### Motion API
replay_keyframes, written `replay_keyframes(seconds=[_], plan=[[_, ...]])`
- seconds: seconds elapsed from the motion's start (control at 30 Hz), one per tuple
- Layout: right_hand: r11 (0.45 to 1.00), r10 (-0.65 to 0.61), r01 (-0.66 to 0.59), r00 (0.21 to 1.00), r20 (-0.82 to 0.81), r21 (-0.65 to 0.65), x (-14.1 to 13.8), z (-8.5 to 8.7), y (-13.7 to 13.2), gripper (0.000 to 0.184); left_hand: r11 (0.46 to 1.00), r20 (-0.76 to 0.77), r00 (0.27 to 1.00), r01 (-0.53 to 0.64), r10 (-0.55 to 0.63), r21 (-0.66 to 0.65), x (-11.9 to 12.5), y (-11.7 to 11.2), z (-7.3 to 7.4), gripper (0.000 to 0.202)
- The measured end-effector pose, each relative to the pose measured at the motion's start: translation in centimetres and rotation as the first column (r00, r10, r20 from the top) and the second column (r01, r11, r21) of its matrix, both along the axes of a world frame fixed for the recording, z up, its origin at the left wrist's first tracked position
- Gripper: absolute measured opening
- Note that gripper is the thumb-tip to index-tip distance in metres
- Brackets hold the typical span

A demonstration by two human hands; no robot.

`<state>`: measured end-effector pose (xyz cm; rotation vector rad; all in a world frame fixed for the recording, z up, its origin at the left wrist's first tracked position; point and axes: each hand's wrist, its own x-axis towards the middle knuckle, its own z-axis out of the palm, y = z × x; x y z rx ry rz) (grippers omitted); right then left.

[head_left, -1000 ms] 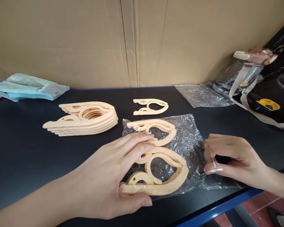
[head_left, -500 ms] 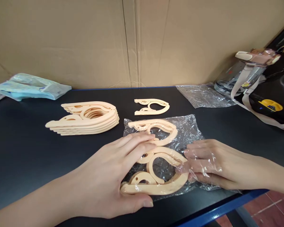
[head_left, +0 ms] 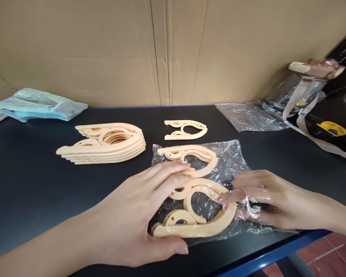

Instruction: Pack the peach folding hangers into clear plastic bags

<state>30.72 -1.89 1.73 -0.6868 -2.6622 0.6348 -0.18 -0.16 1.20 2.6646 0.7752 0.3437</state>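
Note:
A clear plastic bag (head_left: 233, 161) lies on the black tabletop with cream folding clothes hangers in and under its film. My left hand (head_left: 150, 207) rests across the bag's left side, fingers stretched out and thumb spread apart, pressing on it. Between that thumb and the fingers sits the left end of the nearer folding hanger (head_left: 202, 229). My right hand (head_left: 262, 200) is partly behind the film, its fingers closed on this hanger's curved right end. Farther back, a second folding hanger (head_left: 212, 163) shows through the bag, its lower arm partly hidden by my left fingers.
A stack of several folding hangers (head_left: 118, 148) stands to the left. One smaller-looking hanger (head_left: 202, 132) lies behind the bag. Another clear bag (head_left: 242, 115) and a strapped water bottle (head_left: 308, 88) are back right. A light-blue packet (head_left: 46, 107) lies back left, before a cardboard wall (head_left: 103, 54).
My right hand has shifted slightly right, and the nearer hanger has slid right with it. My left hand has stayed in place.

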Motion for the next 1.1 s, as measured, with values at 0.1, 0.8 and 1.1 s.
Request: replay_keyframes(seconds=[0.1, 0.8, 1.1], plan=[[1.000, 0.014, -0.016, 0.997, -0.077, -0.026, 0.0, -0.4, 0.1, 0.031, 1.000, 0.007, 1.000, 0.004, -0.004, 0.003, 0.0, 0.0, -0.2, 0.081], [0.976, 0.060, -0.053, 0.998, -0.028, 0.211, -0.5, -0.7, 0.2, 0.028, 0.999, 0.114, 0.993, -0.034, 0.036, -0.020, 0.1, -0.4, -0.8, 0.079], [0.971, -0.109, 0.119, 0.992, -0.061, 0.208, -0.3, -0.8, 0.1, 0.022, 0.999, 0.107, 0.993, -0.038, 0.041, -0.028, 0.2, -0.4, -0.7, 0.078]])
